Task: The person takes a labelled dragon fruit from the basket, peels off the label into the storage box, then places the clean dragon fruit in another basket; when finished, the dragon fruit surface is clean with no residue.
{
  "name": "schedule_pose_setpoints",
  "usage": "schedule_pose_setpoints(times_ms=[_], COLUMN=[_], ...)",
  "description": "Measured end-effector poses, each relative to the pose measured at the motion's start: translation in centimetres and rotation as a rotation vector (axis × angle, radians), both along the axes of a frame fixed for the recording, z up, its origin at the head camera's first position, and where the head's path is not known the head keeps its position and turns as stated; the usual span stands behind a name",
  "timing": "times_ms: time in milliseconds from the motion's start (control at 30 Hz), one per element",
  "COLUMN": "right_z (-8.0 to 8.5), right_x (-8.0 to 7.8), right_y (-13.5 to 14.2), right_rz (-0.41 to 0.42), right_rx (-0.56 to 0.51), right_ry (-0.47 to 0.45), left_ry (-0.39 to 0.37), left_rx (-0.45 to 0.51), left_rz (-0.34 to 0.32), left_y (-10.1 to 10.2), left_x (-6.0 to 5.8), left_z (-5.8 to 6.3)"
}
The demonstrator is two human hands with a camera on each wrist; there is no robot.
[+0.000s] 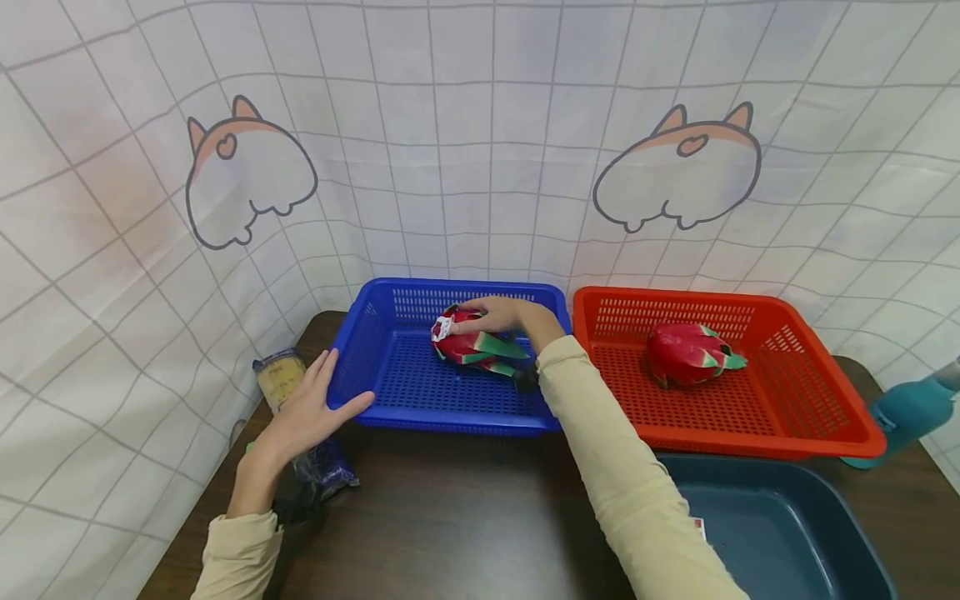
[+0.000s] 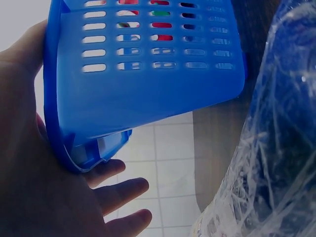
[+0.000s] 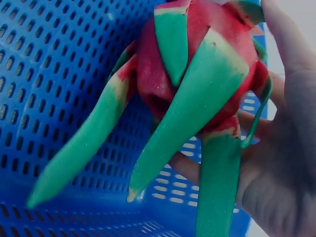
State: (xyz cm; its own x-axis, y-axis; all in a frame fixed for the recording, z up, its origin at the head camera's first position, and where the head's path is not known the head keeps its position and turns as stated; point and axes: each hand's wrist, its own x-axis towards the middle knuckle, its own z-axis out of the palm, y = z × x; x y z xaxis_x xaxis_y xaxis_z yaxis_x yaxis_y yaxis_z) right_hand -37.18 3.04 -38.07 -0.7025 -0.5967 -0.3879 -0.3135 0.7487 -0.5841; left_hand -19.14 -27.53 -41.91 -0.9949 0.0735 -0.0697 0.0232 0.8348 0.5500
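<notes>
"On the big tabletop (image 1: 450,517), what's in the middle?"
"A blue basket (image 1: 405,367). The left hand (image 1: 300,417) touches its left rim, fingers stretched out."
"And the right hand (image 1: 500,315)?"
"It grips a red dragon fruit (image 1: 463,345) in the basket, near the frame's middle."

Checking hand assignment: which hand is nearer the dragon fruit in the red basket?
Right. The right hand grips another dragon fruit in the blue basket, left of the dragon fruit in the red basket; the left hand is farther off, at the blue basket's left side.
</notes>
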Motion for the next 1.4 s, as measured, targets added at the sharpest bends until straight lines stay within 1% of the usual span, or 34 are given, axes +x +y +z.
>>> schedule_pose_setpoints(times_ms=[67,133,233,333,400,467,667,867,1000,1133,1233,1400], right_z=[-0.2,-0.4,-0.8,-1.2,-1.3,-1.5,-1.8,-2.4,-2.4,-2.3,-2.4,-2.7], right_x=[0.0,-0.1,-0.2,-0.2,-0.2,-0.1,-0.1,0.0,0.2,0.4,0.3,0.3], right_y=[0.1,0.1,0.0,-0.1,-0.2,-0.3,-0.7,-1.5,-2.3,-2.3,-2.1,-1.5], right_rz=[0.000,0.013,0.044,0.088,0.099,0.100,0.051,0.021,0.008,0.033,0.065,0.070], right_rx=[-0.009,-0.040,-0.099,-0.121,-0.126,-0.135,-0.191,-0.174,-0.124,-0.074,-0.088,-0.133], right_ry=[-0.005,0.006,0.033,0.057,0.072,0.078,0.055,0.069,0.096,0.133,0.159,0.156], left_ry=[-0.001,0.000,0.002,0.002,0.001,0.000,-0.006,-0.007,-0.010,-0.023,-0.025,-0.018], left_rx=[0.000,0.001,0.002,0.000,-0.002,-0.002,0.030,0.037,0.032,0.035,0.033,0.026], left_rz=[-0.001,-0.001,-0.001,0.002,0.002,0.003,0.000,-0.002,0.000,0.002,0.002,0.001], left_y=[0.0,0.1,0.1,0.1,0.1,0.1,0.2,0.2,0.1,0.0,0.0,0.1], left_x=[0.0,0.0,0.0,0.0,0.0,0.1,0.3,0.3,0.3,0.3,0.2,0.3], left_z=[0.1,0.2,0.2,0.1,0.0,0.0,0.0,0.2,0.3,0.3,0.3,0.3])
